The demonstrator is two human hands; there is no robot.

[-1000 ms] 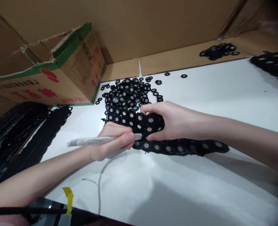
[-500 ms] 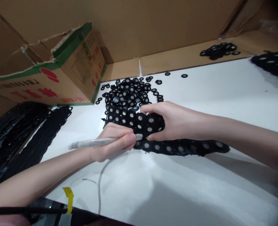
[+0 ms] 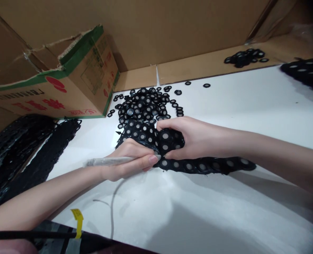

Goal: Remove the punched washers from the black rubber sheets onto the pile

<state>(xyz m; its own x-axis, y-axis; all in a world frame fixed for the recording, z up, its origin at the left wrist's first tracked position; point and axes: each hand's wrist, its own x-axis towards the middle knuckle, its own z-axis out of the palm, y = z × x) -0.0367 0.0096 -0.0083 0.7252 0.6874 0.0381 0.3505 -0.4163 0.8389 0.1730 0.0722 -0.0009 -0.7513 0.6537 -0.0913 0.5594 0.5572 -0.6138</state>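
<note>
My left hand (image 3: 130, 160) is closed around a pen-like tool (image 3: 106, 161) wrapped in whitish plastic. Its tip end meets a black sheet of joined rings with pale round centres (image 3: 142, 136); the exact contact is hidden by my fingertips. My right hand (image 3: 196, 137) curls over a folded part of the same sheet and grips it between thumb and fingers. From beneath that hand, a single row of joined rings (image 3: 202, 167) trails to the right along the table. Just behind the sheet lies a heap of loose black rings (image 3: 145, 102).
An open cardboard box (image 3: 92, 77) with green edges stands at the back left. Bundled black mesh strips (image 3: 53, 155) lie before it. A smaller ring pile (image 3: 245, 57) and another black sheet (image 3: 307, 70) sit at the right. A grey cord (image 3: 112, 211) crosses the white table.
My left hand has shifted slightly right, closer to my right fingertips. The sheet's left part has bunched and tilted. My right hand has barely moved.
</note>
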